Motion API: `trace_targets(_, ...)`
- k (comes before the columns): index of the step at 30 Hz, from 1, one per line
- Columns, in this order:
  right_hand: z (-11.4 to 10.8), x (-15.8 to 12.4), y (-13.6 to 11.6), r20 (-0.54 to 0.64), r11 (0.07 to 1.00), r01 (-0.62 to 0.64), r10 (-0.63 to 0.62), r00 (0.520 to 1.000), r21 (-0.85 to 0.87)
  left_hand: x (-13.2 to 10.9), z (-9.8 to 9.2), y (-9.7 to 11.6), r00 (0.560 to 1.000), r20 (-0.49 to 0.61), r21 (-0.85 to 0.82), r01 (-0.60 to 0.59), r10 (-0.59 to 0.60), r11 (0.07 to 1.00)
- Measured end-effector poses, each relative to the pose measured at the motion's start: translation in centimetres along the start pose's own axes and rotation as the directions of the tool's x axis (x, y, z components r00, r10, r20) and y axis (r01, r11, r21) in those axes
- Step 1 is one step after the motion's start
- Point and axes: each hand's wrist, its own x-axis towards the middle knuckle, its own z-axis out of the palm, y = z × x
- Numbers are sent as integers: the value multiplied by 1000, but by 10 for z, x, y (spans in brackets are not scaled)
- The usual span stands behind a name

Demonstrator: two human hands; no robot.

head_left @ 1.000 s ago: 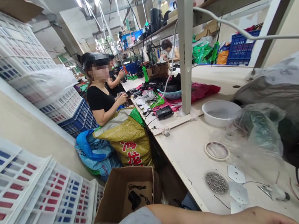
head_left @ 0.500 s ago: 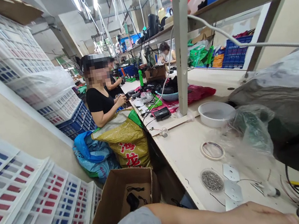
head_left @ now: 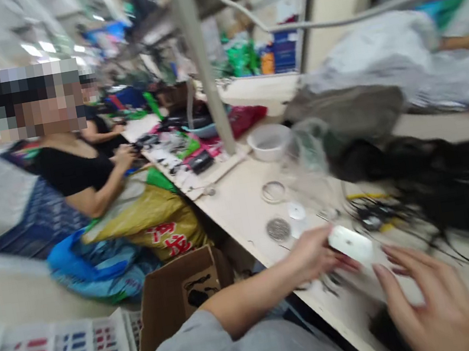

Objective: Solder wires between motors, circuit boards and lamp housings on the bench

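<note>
A white plate with cut corners and a small hole [head_left: 351, 243] is held at its left edge by my left hand [head_left: 317, 253], above the table's front part. My right hand [head_left: 437, 297] is just to the right of the plate, fingers apart, and holds nothing that I can make out. Beyond my left hand lie a round dish of small metal pieces [head_left: 278, 229] and a white plate with a round centre [head_left: 296, 211]. A ring-shaped roll [head_left: 273, 192] is farther back. Motion blur hides fine detail around both hands.
Black cables [head_left: 373, 213] and dark cloth-like material [head_left: 457, 192] cover the table's right side. A white bowl [head_left: 271, 144] stands near the shelf post [head_left: 202, 67]. An open cardboard box [head_left: 164, 295] is below on the left. A co-worker [head_left: 76, 172] sits beyond the sacks.
The view has swung to the right. My left hand, earlier reaching at the lower right edge, now holds the white plate. My right hand has come into view.
</note>
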Motion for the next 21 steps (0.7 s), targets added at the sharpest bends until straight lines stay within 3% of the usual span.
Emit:
trace_targets(2, 0, -3, -3, -58, 944, 274, -289, 955, -184, -5, 3, 10, 999, -49, -57, -8, 5, 998)
trace_targets(5, 2, 1, -2, -39, 857, 395, -430, 902, -331, -6, 6, 18, 996, -84, -56, -17, 13, 998)
trace_targets(13, 3, 4, -2, -24, 845, 394, -430, 902, -361, -11, 16, 14, 992, -91, 16, -87, 88, 996)
trace_targets(21, 9, 4, 5, 49, 862, 353, -360, 932, -364, -11, 16, 12, 995, -74, 1, -70, 70, 998)
